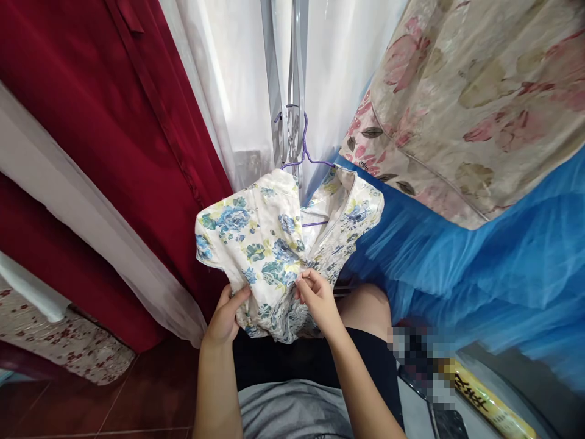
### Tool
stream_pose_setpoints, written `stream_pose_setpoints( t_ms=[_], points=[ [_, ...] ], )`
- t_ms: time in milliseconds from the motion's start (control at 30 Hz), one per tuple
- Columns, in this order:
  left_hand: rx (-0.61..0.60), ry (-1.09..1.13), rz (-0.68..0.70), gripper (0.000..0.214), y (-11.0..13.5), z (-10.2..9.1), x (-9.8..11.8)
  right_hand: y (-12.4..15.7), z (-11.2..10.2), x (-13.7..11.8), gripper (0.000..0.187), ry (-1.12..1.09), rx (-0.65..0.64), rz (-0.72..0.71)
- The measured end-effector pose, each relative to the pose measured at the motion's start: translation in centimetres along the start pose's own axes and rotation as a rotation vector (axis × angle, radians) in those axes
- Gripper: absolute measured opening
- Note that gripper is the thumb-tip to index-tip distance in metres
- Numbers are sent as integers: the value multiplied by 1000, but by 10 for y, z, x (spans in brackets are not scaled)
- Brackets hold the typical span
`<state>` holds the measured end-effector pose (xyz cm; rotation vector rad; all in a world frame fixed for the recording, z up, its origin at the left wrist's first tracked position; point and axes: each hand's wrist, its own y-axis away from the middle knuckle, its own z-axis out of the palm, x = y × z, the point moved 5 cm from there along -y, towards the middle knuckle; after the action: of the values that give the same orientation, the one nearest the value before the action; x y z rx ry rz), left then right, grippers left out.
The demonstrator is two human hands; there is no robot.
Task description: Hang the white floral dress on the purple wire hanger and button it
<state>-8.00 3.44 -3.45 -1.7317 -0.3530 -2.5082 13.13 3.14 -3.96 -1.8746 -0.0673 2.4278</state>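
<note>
A white blouse [274,235] with blue, green and yellow flowers hangs in front of me, its V neckline falling open. Its shoulders rest on a thin purple hanger [305,157], whose top sits by a grey metal stand [286,67]. At the blouse's lower left side, my left hand [223,318] grips the cloth, thumb in front and fingers behind. My right hand [316,297] pinches the front of the blouse just below the neckline, fingers curled in. The lower part of the blouse is bunched up near my lap.
Dark red fabric [114,152] and white sheer cloth [150,286] hang on the left. To the right are a beige floral garment [457,116] and blue tulle [425,244]. Lower right, a yellow packet [491,402] lies beside a dark object [450,424]; part there is blurred.
</note>
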Motion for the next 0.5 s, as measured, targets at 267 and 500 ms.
stream_pose_setpoints(
  t_ms=[267,500],
  points=[
    [-102,102,-121,57,3,12,-9,3,3,3,18,53,21,-29],
    [-50,144,-95,49,-3,10,-6,1,7,-4,22,-5,-50,-3]
  ],
)
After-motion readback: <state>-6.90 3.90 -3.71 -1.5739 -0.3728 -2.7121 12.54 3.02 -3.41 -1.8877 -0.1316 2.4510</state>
